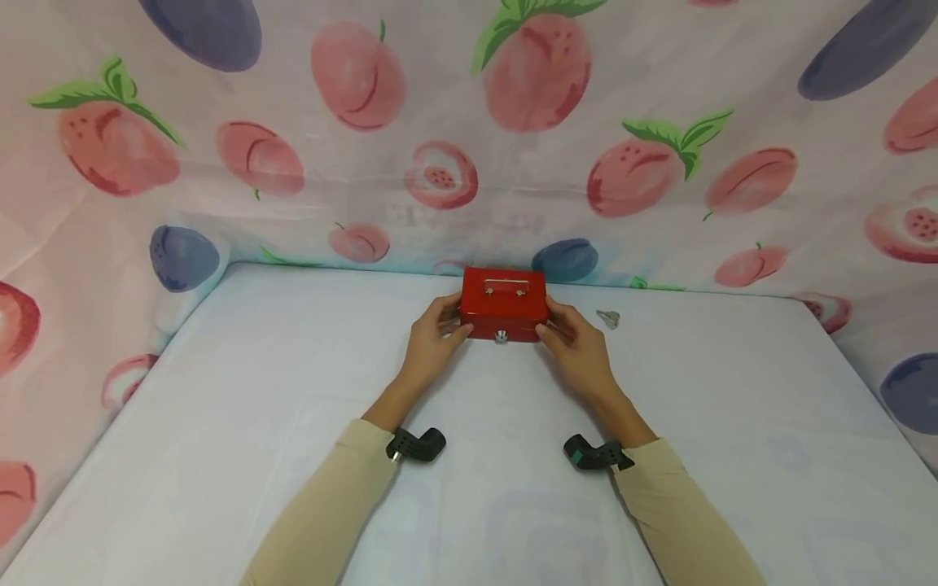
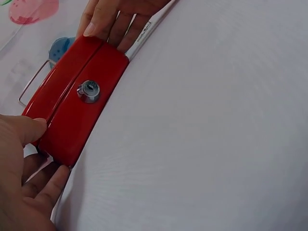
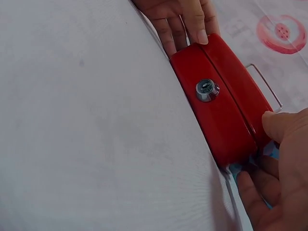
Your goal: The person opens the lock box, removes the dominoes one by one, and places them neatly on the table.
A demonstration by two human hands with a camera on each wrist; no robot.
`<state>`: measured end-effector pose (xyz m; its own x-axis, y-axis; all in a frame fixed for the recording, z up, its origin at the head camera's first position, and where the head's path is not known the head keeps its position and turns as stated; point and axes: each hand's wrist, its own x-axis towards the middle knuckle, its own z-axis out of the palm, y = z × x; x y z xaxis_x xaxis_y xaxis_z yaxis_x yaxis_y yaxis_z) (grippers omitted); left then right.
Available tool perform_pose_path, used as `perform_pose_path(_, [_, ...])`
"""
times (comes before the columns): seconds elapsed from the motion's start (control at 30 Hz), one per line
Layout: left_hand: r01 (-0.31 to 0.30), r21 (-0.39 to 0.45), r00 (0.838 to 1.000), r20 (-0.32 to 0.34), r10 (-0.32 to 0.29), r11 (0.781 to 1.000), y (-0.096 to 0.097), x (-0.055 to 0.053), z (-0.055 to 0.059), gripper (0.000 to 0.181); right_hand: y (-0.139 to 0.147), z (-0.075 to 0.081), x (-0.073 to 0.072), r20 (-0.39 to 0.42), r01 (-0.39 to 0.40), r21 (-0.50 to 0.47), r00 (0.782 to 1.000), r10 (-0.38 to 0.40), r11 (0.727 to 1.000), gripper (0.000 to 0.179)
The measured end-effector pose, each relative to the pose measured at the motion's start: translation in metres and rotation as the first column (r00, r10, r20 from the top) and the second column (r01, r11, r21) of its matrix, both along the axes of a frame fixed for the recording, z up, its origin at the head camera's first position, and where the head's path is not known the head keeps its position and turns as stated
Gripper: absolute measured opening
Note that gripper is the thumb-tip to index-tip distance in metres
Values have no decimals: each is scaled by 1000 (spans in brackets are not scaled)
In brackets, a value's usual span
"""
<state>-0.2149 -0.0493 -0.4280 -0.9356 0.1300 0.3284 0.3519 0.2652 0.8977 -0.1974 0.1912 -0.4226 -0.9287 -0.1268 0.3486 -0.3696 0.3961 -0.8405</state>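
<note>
A red metal cash box [image 1: 504,303] with its lid down sits near the far edge of the white table. A thin wire handle [image 1: 506,282] stands on its lid, and a round silver lock [image 2: 89,90] is on its front face. My left hand [image 1: 432,338] grips the box's left end, thumb at the front corner and fingers along the side. At the opposite end my right hand [image 1: 580,346] grips it the same way, its thumb [image 3: 275,124] by the lid's edge. A small bunch of keys [image 1: 609,318] lies to the right of the box.
A white cloth covers the table [image 1: 293,391]. Behind it hangs a fruit-patterned curtain [image 1: 440,98], which meets the table's far edge just past the box and also closes off both sides.
</note>
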Motion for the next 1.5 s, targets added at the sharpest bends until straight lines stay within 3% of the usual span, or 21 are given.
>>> perform_pose_path(0.27, [-18, 22, 1000, 23, 17, 1000, -1, 0, -2, 44, 1, -1, 1, -2, 10, -21, 1000, -10, 1000, 43])
perform_pose_path(0.43, [-9, 39, 1000, 10, 9, 999, -3, 0, 0, 41, -4, 13, 7, 40, -40, -33, 998, 41, 999, 38])
perform_pose_path(0.57, [20, 65, 1000, 6, -20, 998, -5, -1, 0, 41, -8, 28, 14, 42, -74, -9, 996, 74, 997, 33])
perform_pose_path(0.8, [86, 80, 996, 21, -88, 993, -8, -2, 0, 35, -10, 35, 18, 59, -89, 42, 995, 86, 995, 29])
perform_pose_path(0.93, [93, 79, 995, 17, -95, 993, -8, -1, 0, 43, -12, 37, 19, 73, -80, 67, 994, 75, 994, 31])
perform_pose_path(1.0, [97, 73, 995, 21, -99, 993, -8, 6, 10, 49, -9, 27, 15, 73, -78, 70, 995, 72, 995, 29])
perform_pose_path(1.13, [81, 56, 997, 13, -82, 995, -9, 8, 12, 54, -5, 8, 4, 40, -103, 82, 994, 100, 991, 28])
perform_pose_path(1.23, [66, 57, 998, 7, -67, 996, -9, 2, 3, 54, -5, 9, 5, 42, -117, 75, 993, 114, 990, 27])
perform_pose_path(1.5, [72, 50, 997, 38, -73, 996, -8, 1, 4, 54, 3, 9, 4, 56, -95, 137, 995, 88, 986, 29])
